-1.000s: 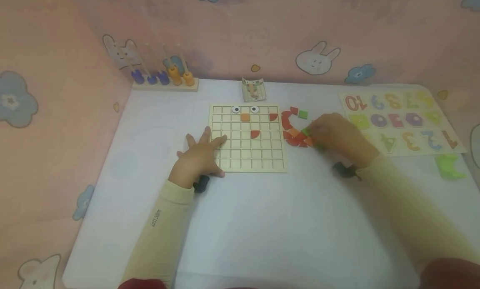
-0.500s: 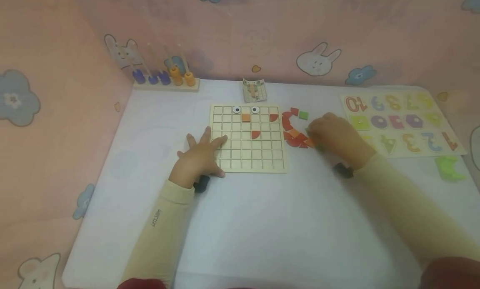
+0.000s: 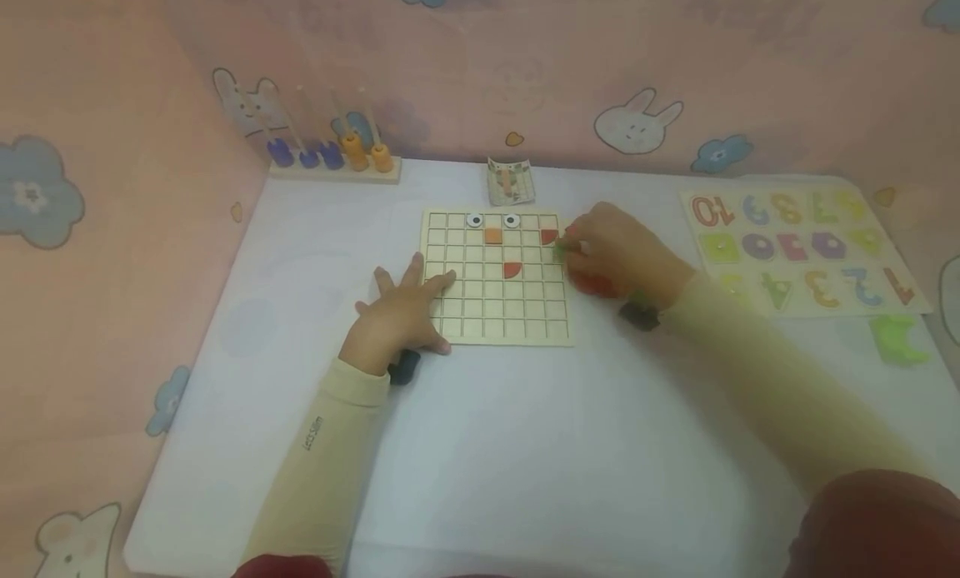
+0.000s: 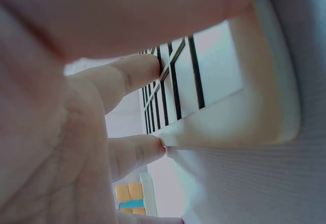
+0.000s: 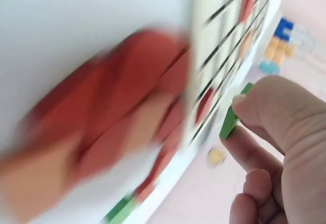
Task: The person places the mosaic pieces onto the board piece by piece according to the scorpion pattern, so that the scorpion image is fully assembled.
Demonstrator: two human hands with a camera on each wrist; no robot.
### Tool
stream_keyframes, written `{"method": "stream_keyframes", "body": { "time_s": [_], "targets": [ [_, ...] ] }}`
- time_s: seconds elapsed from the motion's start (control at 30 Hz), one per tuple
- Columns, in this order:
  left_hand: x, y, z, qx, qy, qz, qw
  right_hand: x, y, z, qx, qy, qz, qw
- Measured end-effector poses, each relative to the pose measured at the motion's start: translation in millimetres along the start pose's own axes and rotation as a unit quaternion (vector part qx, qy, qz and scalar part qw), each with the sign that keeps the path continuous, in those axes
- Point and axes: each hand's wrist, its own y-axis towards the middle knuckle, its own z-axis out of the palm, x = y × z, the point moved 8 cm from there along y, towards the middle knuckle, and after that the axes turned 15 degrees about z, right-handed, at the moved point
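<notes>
A wooden grid board [image 3: 495, 311] lies on the white table, with two round eye pieces [image 3: 512, 221], an orange square [image 3: 492, 236] and two red quarter-circle tiles [image 3: 512, 270] set in its cells. My left hand [image 3: 397, 311] rests spread over the board's left edge, fingertips on its rim and cells. Between thumb and forefinger my right hand [image 3: 622, 249] pinches a green tile [image 5: 234, 114] at the board's upper right edge. Red and orange loose tiles [image 5: 117, 102] lie beside the board, mostly hidden under this hand in the head view.
Behind the board stands a small curled pattern card [image 3: 511, 181]. A peg stacker [image 3: 337, 171] with blue and orange rings is at the back left. On the right lie a number puzzle board [image 3: 810, 245] and a light green piece [image 3: 898, 339].
My right hand has moved left from the loose tiles' right side to the board's right edge, carrying the green tile. My left hand stays in place.
</notes>
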Motion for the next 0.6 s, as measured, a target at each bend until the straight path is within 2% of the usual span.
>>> {"method": "stream_keyframes", "body": {
  "time_s": [0.1,0.23,0.47,0.6],
  "targets": [
    [1.1,-0.3,0.7,-0.002,-0.003,-0.002,1.0,28,11.3,3,-0.002,0.01,-0.037,0.9993],
    [1.1,1.0,1.0,-0.003,-0.004,-0.001,1.0,51,22.6,7,-0.005,0.016,-0.074,0.9972],
    [2.0,1.6,1.7,-0.006,-0.008,-0.005,0.9999,61,31.2,17,0.0,-0.002,-0.079,0.9969],
    [2.8,1.7,1.8,-0.005,-0.007,-0.004,1.0,63,31.2,19,-0.017,-0.023,-0.097,0.9948]
  ]
}}
